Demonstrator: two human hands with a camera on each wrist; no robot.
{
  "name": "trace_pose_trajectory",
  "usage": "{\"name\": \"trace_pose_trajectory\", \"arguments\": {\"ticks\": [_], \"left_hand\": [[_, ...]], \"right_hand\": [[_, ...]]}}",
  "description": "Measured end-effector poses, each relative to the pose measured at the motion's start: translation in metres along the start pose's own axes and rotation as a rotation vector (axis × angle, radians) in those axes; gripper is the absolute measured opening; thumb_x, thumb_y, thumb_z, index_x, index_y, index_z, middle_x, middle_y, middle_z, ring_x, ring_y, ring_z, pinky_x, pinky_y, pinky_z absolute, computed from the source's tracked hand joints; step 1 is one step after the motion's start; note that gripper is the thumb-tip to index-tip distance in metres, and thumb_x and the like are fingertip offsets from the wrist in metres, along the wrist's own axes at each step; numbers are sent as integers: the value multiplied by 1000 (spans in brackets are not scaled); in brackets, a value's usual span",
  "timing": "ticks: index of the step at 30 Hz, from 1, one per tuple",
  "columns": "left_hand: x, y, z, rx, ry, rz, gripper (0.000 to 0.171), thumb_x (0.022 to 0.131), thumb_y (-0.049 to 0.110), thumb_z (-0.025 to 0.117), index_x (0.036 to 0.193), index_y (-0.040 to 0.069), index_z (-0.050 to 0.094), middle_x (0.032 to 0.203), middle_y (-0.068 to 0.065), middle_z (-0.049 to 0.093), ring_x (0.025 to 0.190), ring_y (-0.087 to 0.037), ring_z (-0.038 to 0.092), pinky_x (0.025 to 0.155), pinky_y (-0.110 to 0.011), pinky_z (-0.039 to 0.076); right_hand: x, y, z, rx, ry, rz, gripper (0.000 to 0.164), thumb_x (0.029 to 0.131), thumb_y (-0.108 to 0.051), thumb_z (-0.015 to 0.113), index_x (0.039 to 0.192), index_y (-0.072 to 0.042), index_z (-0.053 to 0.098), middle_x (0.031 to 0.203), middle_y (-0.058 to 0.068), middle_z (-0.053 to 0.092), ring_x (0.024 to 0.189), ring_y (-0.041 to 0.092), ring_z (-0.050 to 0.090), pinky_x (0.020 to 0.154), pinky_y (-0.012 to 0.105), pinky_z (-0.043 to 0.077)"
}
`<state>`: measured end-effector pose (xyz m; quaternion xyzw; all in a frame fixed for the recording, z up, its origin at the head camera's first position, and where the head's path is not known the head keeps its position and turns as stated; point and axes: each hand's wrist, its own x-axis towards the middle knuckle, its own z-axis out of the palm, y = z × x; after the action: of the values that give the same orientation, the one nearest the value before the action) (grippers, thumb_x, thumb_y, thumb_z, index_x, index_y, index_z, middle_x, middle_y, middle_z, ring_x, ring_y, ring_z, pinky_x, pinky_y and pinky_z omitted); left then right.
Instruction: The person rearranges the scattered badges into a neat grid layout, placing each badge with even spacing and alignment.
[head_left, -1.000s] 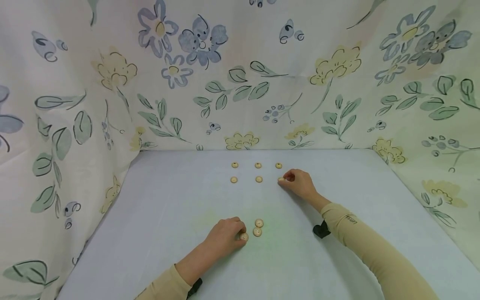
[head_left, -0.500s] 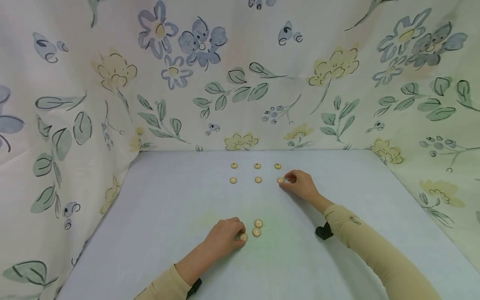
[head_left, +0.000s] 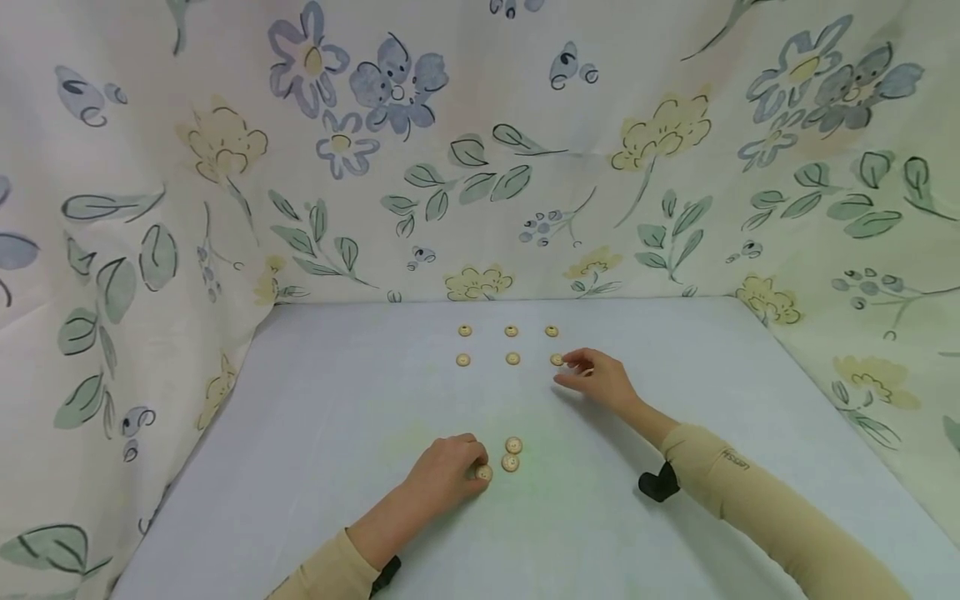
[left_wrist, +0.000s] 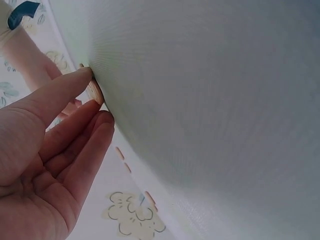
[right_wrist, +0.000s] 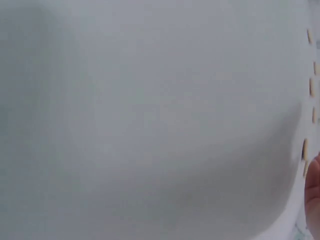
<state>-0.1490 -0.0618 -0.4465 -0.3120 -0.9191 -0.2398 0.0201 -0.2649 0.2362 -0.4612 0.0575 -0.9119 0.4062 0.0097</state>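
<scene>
My left hand (head_left: pixel 447 472) pinches a round wooden button (head_left: pixel 484 472) between thumb and fingers at the tabletop. In the left wrist view the thumb and a finger lie at the edges of this button (left_wrist: pixel 95 92). Just right of it, two similar buttons (head_left: pixel 511 462) lie one behind the other. My right hand (head_left: pixel 600 379) is farther back, thumb and fingers spread apart, holding nothing. Its fingertips are beside the right-hand button (head_left: pixel 557 359) of the front row. The right wrist view catches only part of this hand (right_wrist: pixel 313 192) at the edge.
Two more buttons, a middle one (head_left: pixel 513 358) and a left one (head_left: pixel 463 360), share that front row. Behind it is a row of three round pieces (head_left: pixel 512 331) with dark centres. A floral curtain (head_left: pixel 420 167) bounds the pale table (head_left: pixel 337 400) at the back and sides.
My right hand has let go of the front row's right-hand button, its thumb drawing away toward me. The left hand keeps its pinch on its button. The whole view has shifted slightly.
</scene>
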Motion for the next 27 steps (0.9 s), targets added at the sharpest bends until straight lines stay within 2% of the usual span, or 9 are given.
{"name": "trace_pose_trajectory", "arguments": {"ticks": [7, 18, 27], "left_hand": [[0, -1, 1, 0, -6, 1, 11, 76, 6, 78, 84, 7, 70, 81, 0, 62, 71, -14, 58, 64, -27, 48], [1, -1, 1, -4, -2, 4, 10, 77, 5, 78, 83, 7, 70, 80, 1, 61, 71, -14, 58, 63, -27, 48], [1, -2, 3, -13, -5, 2, 10, 77, 5, 77, 82, 7, 69, 78, 1, 60, 69, -13, 56, 63, -27, 47]], "right_hand": [[-25, -10, 6, 97, -30, 10, 44, 80, -35, 80, 113, -9, 68, 101, 4, 67, 94, 19, 61, 80, 33, 49], [-51, -18, 12, 206, -86, -49, 41, 81, -31, 80, 113, -7, 68, 104, 6, 67, 92, 17, 61, 80, 23, 50], [-70, -28, 26, 236, -145, -115, 36, 78, -24, 82, 108, -8, 70, 102, 7, 68, 89, 17, 59, 80, 24, 51]]}}
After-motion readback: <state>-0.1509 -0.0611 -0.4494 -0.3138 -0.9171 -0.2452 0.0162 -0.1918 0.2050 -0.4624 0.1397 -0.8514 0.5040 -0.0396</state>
